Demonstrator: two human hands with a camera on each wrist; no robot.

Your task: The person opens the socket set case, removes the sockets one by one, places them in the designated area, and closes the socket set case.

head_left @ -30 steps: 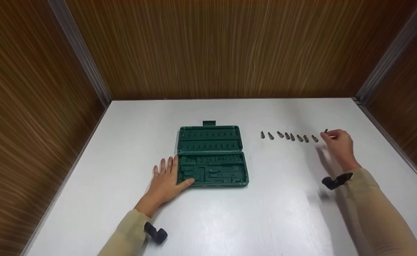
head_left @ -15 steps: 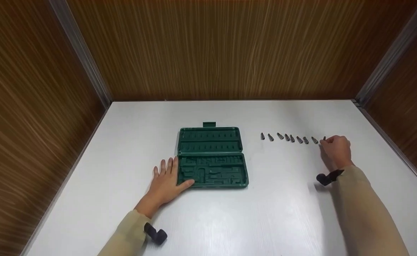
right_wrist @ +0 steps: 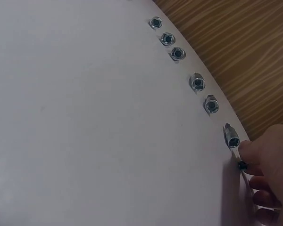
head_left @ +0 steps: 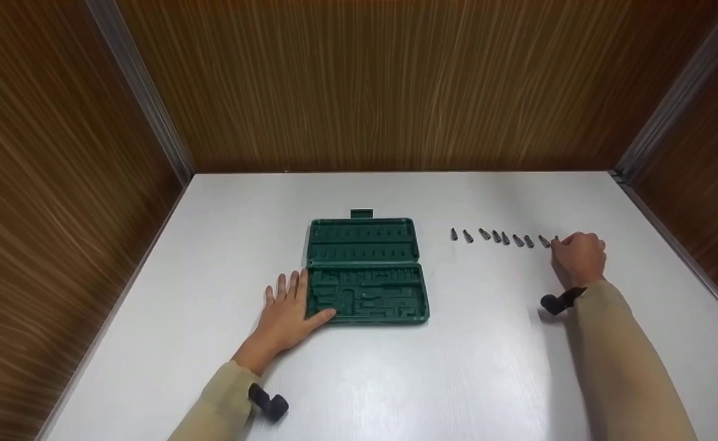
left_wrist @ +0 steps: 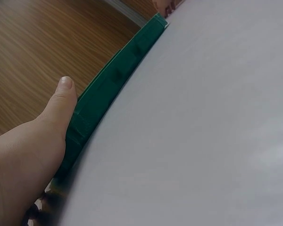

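Table: the white table (head_left: 396,380) is carrying everything.
Case: the open dark green plastic tool case (head_left: 365,269) is lying left of the middle.
Left hand: your left hand (head_left: 285,315) is resting flat, fingers straight, thumb against the case's near left edge.
Right hand: your right hand (head_left: 579,257) is pinching a small dark metal bit (right_wrist: 242,165).
Bits: the row of small metal sockets (head_left: 498,237) is lying right of the case; the pinched bit is at its right end.

Even overhead light, soft table (head_left: 457,367) glare, wrist views slightly blurred
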